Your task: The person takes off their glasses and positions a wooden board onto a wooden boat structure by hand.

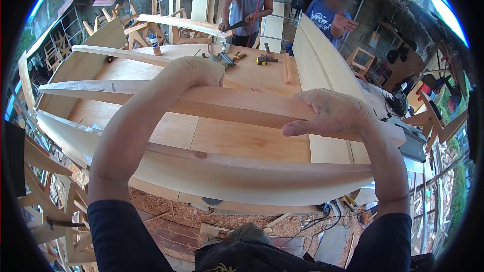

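A long wooden beam crosses the middle of a large wooden frame, above a plywood surface. My left hand bends over the beam's far side, its fingers mostly hidden behind the wood. Farther right, my right hand grips the same beam, thumb along the near face and the other fingers out of sight. Closest to my body runs a curved wooden board. The tall side board rises at the right, and another side board stands at the left.
Beyond the beam lie a yellow-and-black tape measure, pliers and a glue bottle. A person at the back holds a saw-like tool; another person stands right of them. Cables and wood shavings cover the floor nearby.
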Tool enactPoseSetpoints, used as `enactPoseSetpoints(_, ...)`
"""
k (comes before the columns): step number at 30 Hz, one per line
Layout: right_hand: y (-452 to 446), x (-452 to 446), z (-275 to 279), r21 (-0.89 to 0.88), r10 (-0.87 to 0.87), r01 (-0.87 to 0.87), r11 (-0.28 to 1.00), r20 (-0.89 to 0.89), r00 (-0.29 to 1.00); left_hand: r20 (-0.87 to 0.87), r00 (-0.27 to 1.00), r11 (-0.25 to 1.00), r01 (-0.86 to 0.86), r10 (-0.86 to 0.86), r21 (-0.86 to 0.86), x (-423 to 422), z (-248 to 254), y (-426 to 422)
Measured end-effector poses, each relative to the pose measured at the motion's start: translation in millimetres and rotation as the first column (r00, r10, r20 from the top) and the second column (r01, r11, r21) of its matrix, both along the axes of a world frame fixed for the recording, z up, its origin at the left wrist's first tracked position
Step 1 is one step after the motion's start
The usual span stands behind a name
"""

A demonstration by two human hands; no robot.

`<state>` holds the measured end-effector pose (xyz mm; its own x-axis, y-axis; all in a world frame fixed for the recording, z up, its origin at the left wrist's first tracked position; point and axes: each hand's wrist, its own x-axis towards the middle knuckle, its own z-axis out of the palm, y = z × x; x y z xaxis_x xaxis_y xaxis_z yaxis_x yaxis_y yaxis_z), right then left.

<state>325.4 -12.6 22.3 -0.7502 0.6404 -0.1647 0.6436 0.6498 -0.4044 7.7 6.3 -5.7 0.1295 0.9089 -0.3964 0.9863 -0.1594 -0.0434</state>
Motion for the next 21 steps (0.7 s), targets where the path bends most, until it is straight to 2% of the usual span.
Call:
enactPoseSetpoints(3, -0.3, -0.1, -0.1, 0.021, -0.033, 0.033, 0.999, 0.041, 0.999, -0.018, 1.0, 1.0, -0.012, 0.011, -0.003, 2.2, 1.5, -0.5)
enactPoseSetpoints(7, 0.2, 1.5, -1.7, 0.034, -0.01, 0.01, 0.999, -0.002, 1.0, -0.019, 0.999, 1.0, -0.026, 0.026, -0.011, 2.2, 1.0, -0.4)
enactPoseSetpoints(12, 0.3, -1.3, 1.7, 0.067, -0.026, 0.022, 0.997, 0.065, 0.998, -0.012, 0.999, 0.999, -0.032, 0.032, 0.006, 3.9, 3.1, -3.7)
enactPoseSetpoints(21, 0.8, 0.1, -0.5, 0.063, 0.002, -0.004, 0.998, 0.028, 1.0, -0.007, 1.0, 1.0, -0.006, 0.006, 0.011, 3.0, 3.7, -4.3)
